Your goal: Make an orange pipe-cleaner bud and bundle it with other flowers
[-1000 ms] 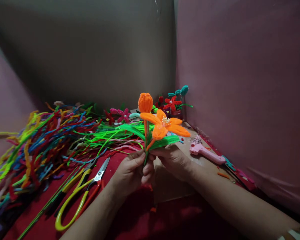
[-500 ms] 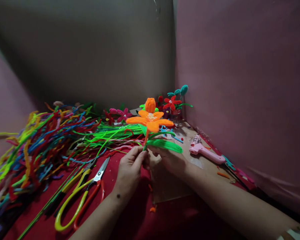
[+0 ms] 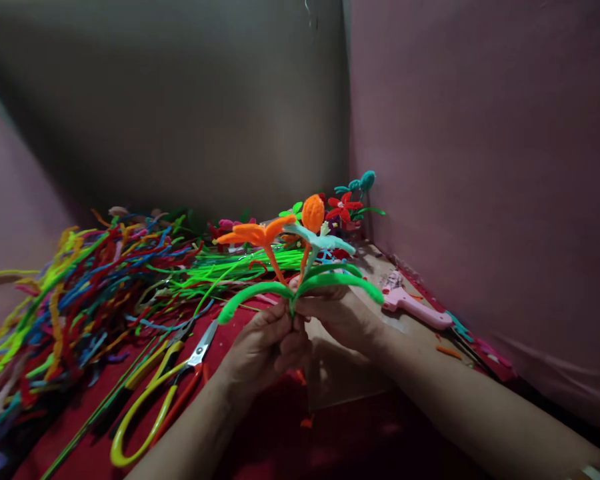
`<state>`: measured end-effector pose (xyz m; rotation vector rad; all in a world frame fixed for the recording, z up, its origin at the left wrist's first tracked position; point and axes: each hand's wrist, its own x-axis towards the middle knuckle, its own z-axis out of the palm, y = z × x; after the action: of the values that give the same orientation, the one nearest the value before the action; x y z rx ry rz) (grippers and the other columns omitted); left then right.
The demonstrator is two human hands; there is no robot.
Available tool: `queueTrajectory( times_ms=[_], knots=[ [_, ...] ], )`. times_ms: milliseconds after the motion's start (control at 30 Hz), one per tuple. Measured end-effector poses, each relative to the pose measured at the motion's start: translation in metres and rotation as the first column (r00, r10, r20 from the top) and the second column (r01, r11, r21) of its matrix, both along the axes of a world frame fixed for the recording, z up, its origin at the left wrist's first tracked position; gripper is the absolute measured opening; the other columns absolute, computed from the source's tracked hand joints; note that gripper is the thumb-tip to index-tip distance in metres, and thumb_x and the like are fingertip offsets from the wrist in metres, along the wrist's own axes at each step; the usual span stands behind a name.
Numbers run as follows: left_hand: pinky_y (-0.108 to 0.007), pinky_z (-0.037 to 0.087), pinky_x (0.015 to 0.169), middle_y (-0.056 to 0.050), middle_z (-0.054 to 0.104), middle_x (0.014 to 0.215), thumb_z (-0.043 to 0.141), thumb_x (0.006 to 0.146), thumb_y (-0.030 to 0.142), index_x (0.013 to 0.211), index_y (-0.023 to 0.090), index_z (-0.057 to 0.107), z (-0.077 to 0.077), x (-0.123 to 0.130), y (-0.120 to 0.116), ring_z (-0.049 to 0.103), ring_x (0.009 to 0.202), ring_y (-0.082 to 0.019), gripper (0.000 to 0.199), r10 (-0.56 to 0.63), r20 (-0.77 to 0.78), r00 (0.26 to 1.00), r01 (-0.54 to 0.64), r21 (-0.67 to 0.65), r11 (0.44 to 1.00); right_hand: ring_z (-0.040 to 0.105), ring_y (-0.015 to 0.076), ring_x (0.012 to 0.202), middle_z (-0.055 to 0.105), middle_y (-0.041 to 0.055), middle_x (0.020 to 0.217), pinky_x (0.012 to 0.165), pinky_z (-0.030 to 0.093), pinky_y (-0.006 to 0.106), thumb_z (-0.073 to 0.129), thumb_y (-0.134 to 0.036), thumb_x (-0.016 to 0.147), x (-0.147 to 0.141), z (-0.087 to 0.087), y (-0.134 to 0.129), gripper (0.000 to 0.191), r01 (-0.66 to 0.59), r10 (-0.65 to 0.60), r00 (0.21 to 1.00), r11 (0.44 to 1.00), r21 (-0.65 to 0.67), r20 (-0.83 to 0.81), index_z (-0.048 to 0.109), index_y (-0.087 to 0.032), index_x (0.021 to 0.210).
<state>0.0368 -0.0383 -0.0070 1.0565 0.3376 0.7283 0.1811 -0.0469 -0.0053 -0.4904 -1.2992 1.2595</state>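
Observation:
Both my hands meet at the green base of a pipe cleaner flower (image 3: 275, 257) bunch, held upright at the centre. My left hand (image 3: 260, 340) pinches the stem from the left, while my right hand (image 3: 337, 317) grips it from the right. From the base rise an open orange bloom (image 3: 253, 233), an orange bud (image 3: 313, 213) and a pale blue bloom (image 3: 325, 239). Long green leaves arch outward, one leaf (image 3: 250, 298) over my left hand and others (image 3: 345, 283) over my right. The lowest part of the stem is hidden by my fingers.
Scissors (image 3: 200, 350) and yellow-handled pliers (image 3: 153, 367) lie on the red cloth at left. Beyond is a heap of coloured pipe cleaners (image 3: 70, 300). A pink glue gun (image 3: 420, 309) rests on the board at right, near the wall. Finished flowers (image 3: 344, 207) stand behind.
The flower bunch has turned in my hands: the orange bloom now leans left, and the pale blue bloom and a left-hand leaf have come into view. Both hands still hold the stem.

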Motion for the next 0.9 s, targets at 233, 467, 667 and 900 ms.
queueTrajectory(
  times_ms=[233, 467, 667, 900],
  knots=[
    [-0.024, 0.041, 0.063, 0.000, 0.062, 0.071, 0.063, 0.072, 0.024, 0.083, 0.018, 0.060, -0.001, 0.005, -0.001, 0.055, 0.065, -0.013, 0.013, 0.635, -0.266, 0.725, -0.353, 0.649, 0.674, 0.046, 0.0100, 0.052, 0.049, -0.0042, 0.054, 0.055, 0.039, 0.026, 0.064, -0.027, 0.073, -0.007, -0.001, -0.002, 0.022, 0.187, -0.190, 0.981, 0.980, -0.066, -0.045, 0.054, -0.018, 0.055],
    [-0.023, 0.041, 0.057, 0.003, 0.058, 0.058, 0.055, 0.076, 0.022, 0.066, 0.020, 0.058, 0.005, 0.013, -0.012, 0.053, 0.055, -0.013, 0.011, 0.737, -0.271, 0.619, -0.423, 0.675, 0.604, 0.044, 0.0109, 0.050, 0.045, -0.0035, 0.049, 0.047, 0.036, 0.024, 0.067, -0.033, 0.068, -0.013, 0.004, -0.009, 0.019, 0.239, -0.240, 0.971, 0.957, -0.166, 0.017, 0.062, -0.016, 0.058],
    [-0.023, 0.042, 0.057, 0.001, 0.061, 0.061, 0.061, 0.074, 0.022, 0.069, 0.018, 0.064, 0.010, 0.011, -0.007, 0.052, 0.055, -0.011, 0.008, 0.596, -0.273, 0.755, -0.424, 0.490, 0.762, 0.050, 0.0118, 0.049, 0.049, -0.0035, 0.045, 0.051, 0.041, 0.026, 0.065, -0.030, 0.069, -0.012, -0.007, -0.002, 0.021, 0.214, -0.212, 0.977, 0.960, -0.179, 0.030, 0.060, -0.017, 0.054],
    [-0.022, 0.040, 0.054, 0.000, 0.056, 0.054, 0.059, 0.078, 0.024, 0.063, 0.014, 0.060, 0.001, 0.003, 0.000, 0.051, 0.050, -0.009, 0.019, 0.348, -0.203, 0.915, -0.275, 0.314, 0.909, 0.051, 0.0110, 0.043, 0.053, -0.0035, 0.043, 0.051, 0.043, 0.026, 0.057, -0.036, 0.077, -0.006, 0.000, -0.004, 0.034, 0.027, -0.020, 0.998, 0.993, -0.118, 0.058, 0.054, -0.018, 0.049]
  ],
)
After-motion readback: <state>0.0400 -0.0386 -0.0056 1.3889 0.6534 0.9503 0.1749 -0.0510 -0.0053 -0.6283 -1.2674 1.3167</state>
